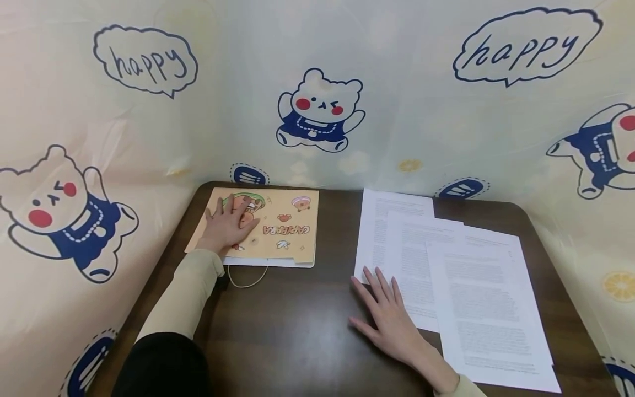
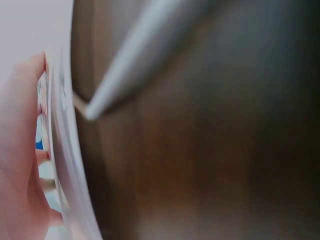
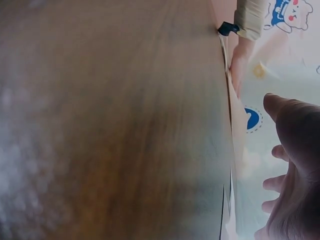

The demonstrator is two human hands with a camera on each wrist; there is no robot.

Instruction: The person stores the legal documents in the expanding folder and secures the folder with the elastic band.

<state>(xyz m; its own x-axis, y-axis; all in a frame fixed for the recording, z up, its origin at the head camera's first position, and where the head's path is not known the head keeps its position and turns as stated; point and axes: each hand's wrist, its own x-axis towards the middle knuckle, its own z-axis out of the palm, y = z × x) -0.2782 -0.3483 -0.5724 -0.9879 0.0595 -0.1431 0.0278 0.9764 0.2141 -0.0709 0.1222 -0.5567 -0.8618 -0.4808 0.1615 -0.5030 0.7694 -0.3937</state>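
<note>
Two-handed work at a dark surface (image 1: 297, 336), with the tan printed folder (image 1: 273, 220) as landmark. The left hand (image 1: 228, 225) lies on the folder's left half, its grip spread, fingers fanned over the cover. A white layer (image 1: 268, 262) shows along the folder's near edge, where a thin cord (image 1: 253, 285) loops out. To the folder's right lie overlapping papers (image 1: 488, 309). The right hand (image 1: 389, 325), its grip likewise spread and pinching nothing, is to the folder's right and nearer the person, fingertips over the papers' left margin.

To an onlooker the likeliest fault is disorder: a sideways sweep could scatter the papers, since nothing pins them; lifting the folder by its cover alone might spill any loose contents; the cord could snag on a finger.

The head view leaves the right fingers' contact uncertain; the right wrist view suggests that hand is clear of the surface. Only the left wrist view presents the folder edge-on, with its stacked pale layers.
</note>
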